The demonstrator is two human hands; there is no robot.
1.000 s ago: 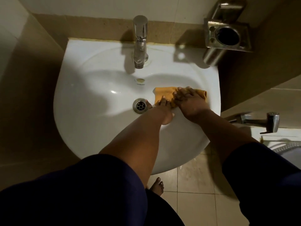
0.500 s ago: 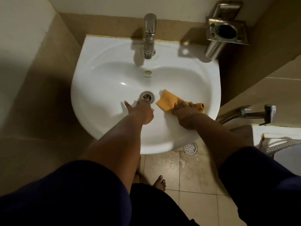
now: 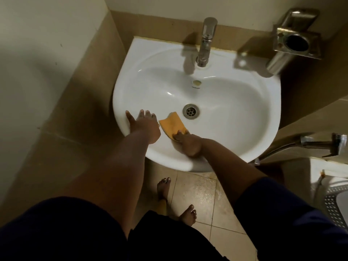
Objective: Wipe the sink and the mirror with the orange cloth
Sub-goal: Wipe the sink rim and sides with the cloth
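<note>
Right hand (image 3: 188,143) is down in the sink (image 3: 235,113), fingers curled onto the near end of the cloth (image 3: 172,125), pressing it against the near-left slope of the bowl, just beside the drain (image 3: 191,111). Its grip looks clamped on the cloth, though the fingertips are dim and partly hidden, so that is a best reading. Left hand (image 3: 144,123) rests on the left rim with fingers spread and straight, its grip apart, holding nothing, bracing. The risks from here: only one end of the cloth is pinned, so a fast sweep could fold it over or pull it free. The floor (image 3: 197,187) below glistens, likely wet, and the feet are bare, so leaning hard could cost footing. The tap (image 3: 206,42) end is likely not yet wiped, and the mirror is out of view.
</note>
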